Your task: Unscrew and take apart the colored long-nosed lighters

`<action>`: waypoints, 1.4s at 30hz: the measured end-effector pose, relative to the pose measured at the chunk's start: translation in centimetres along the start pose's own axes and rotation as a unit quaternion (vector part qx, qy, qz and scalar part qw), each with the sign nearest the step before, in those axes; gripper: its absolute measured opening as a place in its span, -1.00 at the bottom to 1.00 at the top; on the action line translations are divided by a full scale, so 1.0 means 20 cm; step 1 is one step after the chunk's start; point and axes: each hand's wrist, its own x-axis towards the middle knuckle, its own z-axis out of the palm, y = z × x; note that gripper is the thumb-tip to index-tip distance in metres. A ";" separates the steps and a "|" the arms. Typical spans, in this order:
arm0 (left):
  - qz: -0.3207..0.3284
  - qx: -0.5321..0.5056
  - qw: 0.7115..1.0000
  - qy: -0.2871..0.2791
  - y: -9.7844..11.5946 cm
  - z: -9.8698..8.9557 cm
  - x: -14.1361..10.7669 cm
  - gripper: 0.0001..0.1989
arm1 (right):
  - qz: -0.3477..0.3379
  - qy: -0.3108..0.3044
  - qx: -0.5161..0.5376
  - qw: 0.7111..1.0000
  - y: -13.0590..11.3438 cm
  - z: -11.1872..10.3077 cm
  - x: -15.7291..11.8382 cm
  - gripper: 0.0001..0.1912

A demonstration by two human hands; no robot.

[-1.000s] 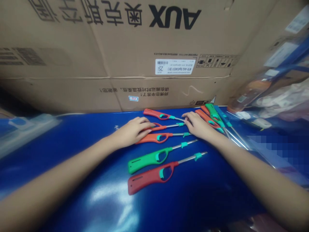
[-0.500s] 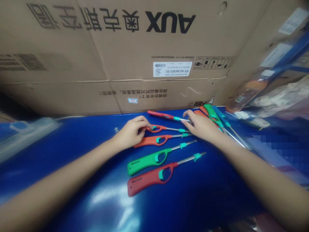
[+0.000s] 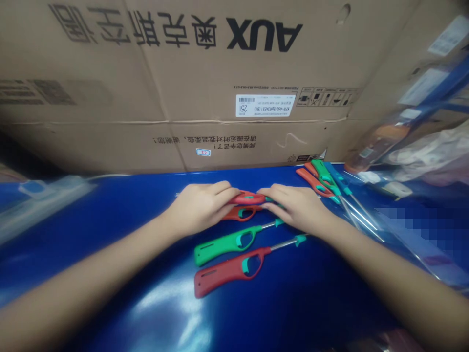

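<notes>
My left hand (image 3: 201, 206) is closed on the handle of a red lighter (image 3: 249, 197). On the right, my right hand (image 3: 298, 205) pinches the same lighter near its metal tube, which the fingers mostly hide. Just below them lies an orange lighter (image 3: 240, 214), its handle end and tube covered by my hands. Nearer to me, a green lighter (image 3: 223, 245) and a dark red lighter (image 3: 230, 274) lie side by side on the blue table (image 3: 154, 283), tubes pointing right.
Behind the table stands a large cardboard box (image 3: 205, 98). At the back right lies a pile of orange, green and blue lighters (image 3: 322, 176), near a bottle (image 3: 377, 144) and plastic bags (image 3: 428, 156). Clear plastic packaging (image 3: 47, 200) lies at the left.
The red lighter has come down from the back toward me. My left hand now grips its handle, and my right hand has moved down and slightly left with it.
</notes>
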 end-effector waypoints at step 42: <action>-0.048 -0.263 0.914 -0.305 0.16 -0.20 0.07 -0.80 | -0.102 -0.024 -0.054 0.993 -0.18 -0.07 -0.01 -0.78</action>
